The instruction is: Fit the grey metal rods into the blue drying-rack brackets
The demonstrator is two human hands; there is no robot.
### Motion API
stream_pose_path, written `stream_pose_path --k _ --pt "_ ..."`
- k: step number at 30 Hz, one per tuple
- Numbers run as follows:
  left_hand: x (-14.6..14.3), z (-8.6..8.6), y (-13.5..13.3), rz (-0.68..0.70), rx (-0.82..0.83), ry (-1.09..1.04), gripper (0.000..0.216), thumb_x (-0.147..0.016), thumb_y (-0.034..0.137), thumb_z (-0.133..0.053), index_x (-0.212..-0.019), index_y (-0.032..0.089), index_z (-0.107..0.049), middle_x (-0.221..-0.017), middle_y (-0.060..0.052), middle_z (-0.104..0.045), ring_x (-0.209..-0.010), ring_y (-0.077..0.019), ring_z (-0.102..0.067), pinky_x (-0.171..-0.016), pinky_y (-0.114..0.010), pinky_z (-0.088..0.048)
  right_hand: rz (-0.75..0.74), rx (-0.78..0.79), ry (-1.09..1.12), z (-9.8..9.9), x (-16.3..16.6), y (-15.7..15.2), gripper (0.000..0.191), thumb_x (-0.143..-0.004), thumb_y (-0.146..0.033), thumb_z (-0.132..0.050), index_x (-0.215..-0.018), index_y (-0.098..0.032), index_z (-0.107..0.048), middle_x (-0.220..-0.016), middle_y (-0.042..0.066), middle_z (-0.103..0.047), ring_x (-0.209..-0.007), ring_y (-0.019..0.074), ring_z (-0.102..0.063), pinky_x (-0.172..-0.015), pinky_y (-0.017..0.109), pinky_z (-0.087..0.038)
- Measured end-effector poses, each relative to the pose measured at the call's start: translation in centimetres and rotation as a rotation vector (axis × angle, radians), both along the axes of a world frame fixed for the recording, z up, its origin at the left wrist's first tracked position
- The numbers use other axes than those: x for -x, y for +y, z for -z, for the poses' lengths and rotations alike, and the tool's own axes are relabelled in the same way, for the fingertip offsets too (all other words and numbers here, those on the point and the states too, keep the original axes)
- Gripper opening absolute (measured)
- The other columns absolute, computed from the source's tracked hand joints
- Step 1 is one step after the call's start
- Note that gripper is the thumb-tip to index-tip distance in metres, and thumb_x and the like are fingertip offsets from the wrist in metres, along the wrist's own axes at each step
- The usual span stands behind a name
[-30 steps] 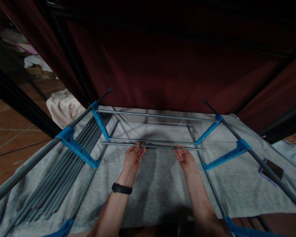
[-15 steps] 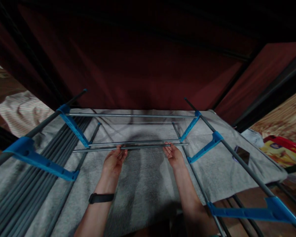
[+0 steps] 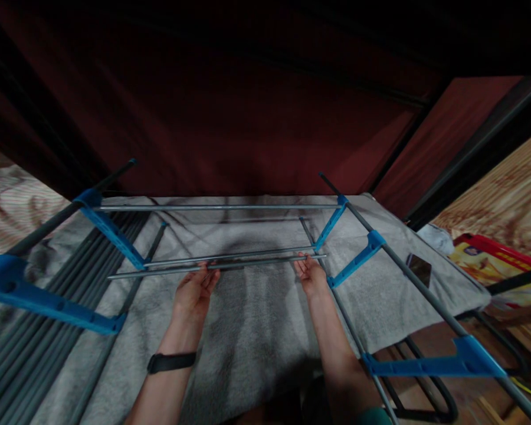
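Observation:
Both of my hands grip one thin grey metal rod [image 3: 256, 263], which lies crosswise just in front of a rung [image 3: 234, 255] of the rack frame. My left hand [image 3: 194, 289], with a dark band on the wrist, has its fingers closed on the rod left of the middle. Near the rod's right end, my right hand [image 3: 310, 275] pinches it between thumb and fingers. Around them stand the rack's grey tubes with blue plastic brackets [image 3: 112, 229] on the left and more blue brackets [image 3: 356, 260] on the right. Another rod [image 3: 230, 208] spans the far brackets.
Many spare grey rods [image 3: 62, 301] lie bundled on the left of the grey cloth [image 3: 248, 330]. A phone [image 3: 419, 269] rests on the right, beyond the right-hand tube. Further right is a red and yellow package [image 3: 495, 262]. A dark red fabric wall [image 3: 248, 136] rises behind.
The view has shifted, so the whole rack sits further left. The rod's left end has come slightly nearer to me and now slants more; both hands keep hold of it.

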State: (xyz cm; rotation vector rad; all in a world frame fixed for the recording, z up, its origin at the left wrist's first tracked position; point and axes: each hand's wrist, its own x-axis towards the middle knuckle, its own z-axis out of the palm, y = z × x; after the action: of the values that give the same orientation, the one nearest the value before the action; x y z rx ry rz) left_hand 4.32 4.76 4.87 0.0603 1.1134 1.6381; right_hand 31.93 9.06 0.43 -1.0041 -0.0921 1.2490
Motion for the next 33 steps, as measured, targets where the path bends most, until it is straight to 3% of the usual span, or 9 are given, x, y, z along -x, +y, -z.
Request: stream_pose_path --k 9,22,28,33 --pt "-1.8 0.1 -0.3 0.124 -0.004 -0.006 0.025 -0.083 -0.003 -0.055 -0.072 0.018 -0.065 -0.075 -0.001 -0.071 -0.069 -0.0139 -0.070 -0.075 -0.029 -0.060 -0.012 0.032 0.007 0.7 -0.3 0.2 0.017 -0.094 -0.013 -0.052 -0.081 -0.020 -0.060 -0.075 0.000 -0.073 -0.066 0.0100 -0.069 -0.068 0.023 -0.062" --pt "-3.0 -1.2 -0.7 0.186 -0.154 0.156 0.014 -0.074 0.009 -0.068 -0.087 0.015 -0.065 -0.081 -0.006 -0.073 -0.069 -0.0164 -0.069 -0.072 -0.033 -0.059 0.201 0.126 0.069 0.8 -2.6 0.6 0.020 -0.085 -0.005 -0.044 -0.082 -0.020 -0.056 -0.064 -0.003 -0.063 -0.057 0.0078 -0.066 -0.061 0.018 -0.060" --pt "-3.0 -3.1 -1.1 0.209 -0.296 0.311 0.034 -0.065 0.029 -0.082 -0.092 0.017 -0.065 -0.089 -0.006 -0.072 -0.079 -0.0188 -0.068 -0.075 -0.035 -0.057 0.080 0.138 0.211 0.8 -2.4 0.4 0.028 -0.087 -0.003 -0.036 -0.089 -0.020 -0.059 -0.070 0.000 -0.068 -0.060 0.0094 -0.069 -0.060 0.020 -0.061" --pt "-3.5 -4.7 -1.8 0.201 -0.418 0.471 0.035 -0.073 0.036 -0.077 -0.100 0.020 -0.062 -0.094 -0.006 -0.071 -0.092 -0.0207 -0.067 -0.081 -0.036 -0.055 -0.047 0.143 0.250 0.4 0.0 -0.4 0.025 -0.092 -0.005 -0.038 -0.085 -0.019 -0.058 -0.072 0.000 -0.071 -0.063 0.0110 -0.071 -0.064 0.024 -0.062"
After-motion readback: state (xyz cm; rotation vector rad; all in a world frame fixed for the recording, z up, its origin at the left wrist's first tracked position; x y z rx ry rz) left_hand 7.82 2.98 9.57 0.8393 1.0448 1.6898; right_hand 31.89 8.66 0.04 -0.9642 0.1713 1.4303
